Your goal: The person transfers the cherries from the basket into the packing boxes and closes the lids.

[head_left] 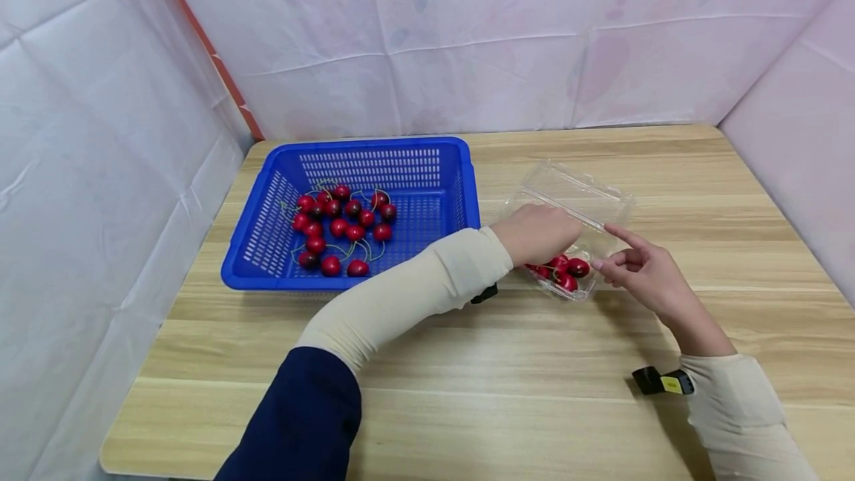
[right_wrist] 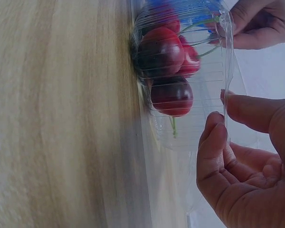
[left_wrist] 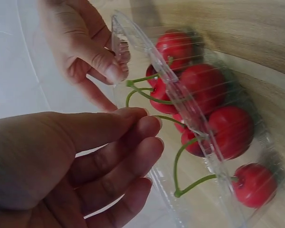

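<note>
A clear plastic container (head_left: 582,292) with its lid (head_left: 574,188) folded back holds several red cherries (head_left: 566,283). Over its left side, my left hand (head_left: 537,234) has thumb and forefinger together at a green cherry stem (left_wrist: 170,119), pinching its end, with the other fingers bent. My right hand (head_left: 651,277) holds the container's right rim between thumb and fingers; the right wrist view shows the fingertips on either side of the clear edge (right_wrist: 229,71). Cherries lie low in the container, some stems sticking up past the rim.
A blue perforated basket (head_left: 470,199) with several stemmed cherries (head_left: 357,268) stands left of the container on the wooden table (head_left: 534,392). Pale cloth walls (head_left: 481,87) rise behind and at both sides of the table. My left forearm passes in front of the basket's near right corner.
</note>
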`<state>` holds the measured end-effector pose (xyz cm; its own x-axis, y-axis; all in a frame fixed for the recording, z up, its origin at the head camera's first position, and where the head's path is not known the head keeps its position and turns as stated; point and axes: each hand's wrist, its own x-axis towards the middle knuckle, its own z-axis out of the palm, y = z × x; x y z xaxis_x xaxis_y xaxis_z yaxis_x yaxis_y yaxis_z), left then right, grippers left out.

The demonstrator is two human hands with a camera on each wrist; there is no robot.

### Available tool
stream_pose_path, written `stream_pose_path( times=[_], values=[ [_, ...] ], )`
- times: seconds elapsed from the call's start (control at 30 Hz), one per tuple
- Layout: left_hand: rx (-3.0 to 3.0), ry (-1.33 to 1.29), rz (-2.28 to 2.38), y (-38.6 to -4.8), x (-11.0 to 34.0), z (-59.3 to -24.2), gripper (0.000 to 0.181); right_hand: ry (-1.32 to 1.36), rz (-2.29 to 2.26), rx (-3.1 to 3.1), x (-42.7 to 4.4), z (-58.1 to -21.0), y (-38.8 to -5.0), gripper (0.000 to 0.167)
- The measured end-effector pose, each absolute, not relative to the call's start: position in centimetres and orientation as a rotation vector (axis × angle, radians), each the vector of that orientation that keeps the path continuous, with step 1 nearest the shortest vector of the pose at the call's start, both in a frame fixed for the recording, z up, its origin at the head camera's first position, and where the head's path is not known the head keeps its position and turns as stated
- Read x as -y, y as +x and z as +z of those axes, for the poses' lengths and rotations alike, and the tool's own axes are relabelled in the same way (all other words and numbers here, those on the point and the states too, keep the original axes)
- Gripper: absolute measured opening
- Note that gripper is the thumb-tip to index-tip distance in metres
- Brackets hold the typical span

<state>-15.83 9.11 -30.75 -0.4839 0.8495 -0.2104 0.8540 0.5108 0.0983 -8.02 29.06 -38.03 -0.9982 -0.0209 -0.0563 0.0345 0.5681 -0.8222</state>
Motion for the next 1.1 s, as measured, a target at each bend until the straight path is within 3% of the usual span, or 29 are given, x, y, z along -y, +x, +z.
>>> stream_pose_path(
  times=[0.33,0.47,0.6,0.87,1.1],
  values=[
    [-2.525,1.444,-0.005,-16.1,-9.0,-31.4,0.013,0.008,-1.408,-2.74,-29.1,-37.9,-8.1,0.069],
    [-2.465,1.399,-0.021,-16.0,-9.0,-31.2,0.004,0.005,-1.41,-2.736,-29.2,-37.9,-8.2,0.069],
    [-2.388,1.386,-0.061,-15.8,-8.9,-30.6,0.013,0.001,-1.411,-2.735,-29.2,-37.9,-8.1,0.069],
    [-2.378,1.448,-0.086,-15.5,-8.6,-29.5,0.011,-0.012,-1.405,-2.745,-29.3,-38.1,-8.3,0.069],
    [-2.417,1.603,-0.152,-14.5,-7.6,-26.8,0.021,0.005,-1.404,-2.736,-29.3,-38.1,-8.2,0.069]
  ],
)
